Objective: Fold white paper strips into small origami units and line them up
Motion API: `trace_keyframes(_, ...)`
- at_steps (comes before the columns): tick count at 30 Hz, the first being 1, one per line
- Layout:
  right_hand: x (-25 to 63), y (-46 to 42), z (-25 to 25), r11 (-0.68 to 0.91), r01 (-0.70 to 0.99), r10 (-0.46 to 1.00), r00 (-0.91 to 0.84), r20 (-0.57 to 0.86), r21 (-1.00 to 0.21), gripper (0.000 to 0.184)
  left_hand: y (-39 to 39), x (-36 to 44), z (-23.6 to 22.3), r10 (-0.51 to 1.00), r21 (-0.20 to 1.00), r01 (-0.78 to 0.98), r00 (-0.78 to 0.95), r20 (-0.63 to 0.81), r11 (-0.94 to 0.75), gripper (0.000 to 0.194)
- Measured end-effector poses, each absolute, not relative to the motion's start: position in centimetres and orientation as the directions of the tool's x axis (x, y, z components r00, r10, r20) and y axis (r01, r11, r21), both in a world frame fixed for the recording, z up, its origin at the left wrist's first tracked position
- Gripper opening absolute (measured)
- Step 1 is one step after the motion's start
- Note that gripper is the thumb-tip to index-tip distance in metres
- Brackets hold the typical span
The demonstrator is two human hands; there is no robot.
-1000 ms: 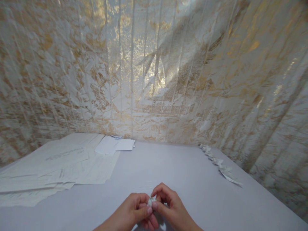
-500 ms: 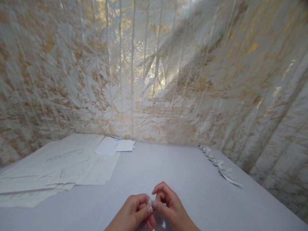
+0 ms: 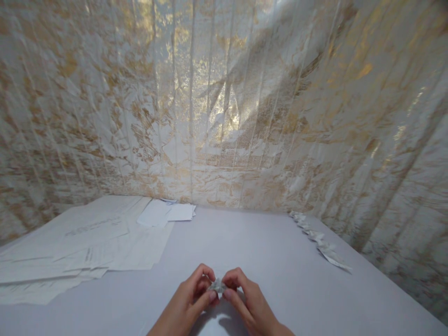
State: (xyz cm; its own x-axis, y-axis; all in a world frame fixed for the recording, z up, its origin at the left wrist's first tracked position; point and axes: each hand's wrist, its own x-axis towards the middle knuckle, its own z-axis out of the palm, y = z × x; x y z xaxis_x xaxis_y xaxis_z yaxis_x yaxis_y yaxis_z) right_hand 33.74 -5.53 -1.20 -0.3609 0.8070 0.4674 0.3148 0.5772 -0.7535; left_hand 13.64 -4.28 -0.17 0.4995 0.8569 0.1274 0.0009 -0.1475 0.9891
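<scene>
A small folded piece of printed paper (image 3: 219,285) is held up between both hands, low in the middle of the head view. My left hand (image 3: 196,296) pinches its left end between thumb and fingers. At the other end, my right hand (image 3: 245,297) grips it with thumb and index finger. The fingertips hide parts of the paper, and its full shape is too small to make out. Shadows of the hands fall on the white table just below.
Overlapping printed sheets (image 3: 115,247) cover the table's left side, with small white paper pieces (image 3: 180,212) at their far corner. Several folded paper pieces (image 3: 320,242) stand in a row on the right. A gold-patterned curtain (image 3: 224,116) hangs behind the white table (image 3: 245,242).
My left hand has turned and risen, and my right index finger has come down onto the paper. More of the folded paper shows between the fingertips now.
</scene>
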Motion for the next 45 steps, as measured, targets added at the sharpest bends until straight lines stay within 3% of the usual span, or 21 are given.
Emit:
trace_keyframes(8,33.6,-5.5,-1.3,0.609,0.352,0.791,-0.338,0.511,-0.71,0.017,-4.3,13.8,-0.5,0.863,0.964,0.101,0.477,0.169,-0.244,0.029)
trace_keyframes(13,33.6,-5.5,-1.0,0.751,0.435,0.656,-0.407,0.635,-0.498,0.01,-4.9,13.7,-0.2,0.896,0.95,0.195,0.421,0.142,-0.242,0.018)
trace_keyframes(15,33.5,-5.5,-0.9,0.755,0.46,0.644,-0.385,0.661,-0.468,0.012,-5.0,13.8,0.0,0.903,0.953,0.179,0.4,0.155,-0.243,0.015)
trace_keyframes(18,33.2,-5.5,-0.9,0.687,0.381,0.724,-0.29,0.626,-0.619,0.018,-4.9,13.9,0.1,0.911,0.963,0.064,0.347,0.225,-0.262,0.014)
trace_keyframes(23,32.8,-5.1,-1.0,0.381,0.045,0.923,-0.081,0.376,-0.924,0.038,-4.5,13.9,-0.4,0.954,0.975,-0.11,0.213,0.211,-0.191,0.023)
trace_keyframes(27,32.9,-4.6,-1.1,0.217,-0.191,0.976,0.056,0.21,-0.957,0.042,-4.4,13.7,-0.6,0.979,0.977,-0.177,0.144,0.142,-0.116,0.033)
trace_keyframes(32,32.9,-4.5,-1.2,0.126,-0.297,0.992,0.067,0.111,-0.947,0.044,-4.8,13.8,0.2,0.985,0.985,-0.141,0.131,0.117,-0.098,0.039)
trace_keyframes(36,32.7,-4.6,-1.2,0.065,-0.268,0.992,-0.086,0.091,-0.961,0.05,-5.1,14.0,0.1,0.981,0.984,-0.138,0.14,0.13,-0.111,0.042)
trace_keyframes(41,32.7,-5.0,-1.0,0.145,-0.136,0.977,-0.14,0.163,-0.98,0.048,-5.6,14.5,-0.7,0.966,0.976,-0.123,0.167,0.198,-0.179,0.036)
trace_keyframes(45,32.6,-5.3,-0.8,0.14,-0.073,0.979,-0.138,0.15,-0.987,0.047,-5.7,14.4,-0.2,0.934,0.987,0.073,0.338,0.111,-0.144,0.028)
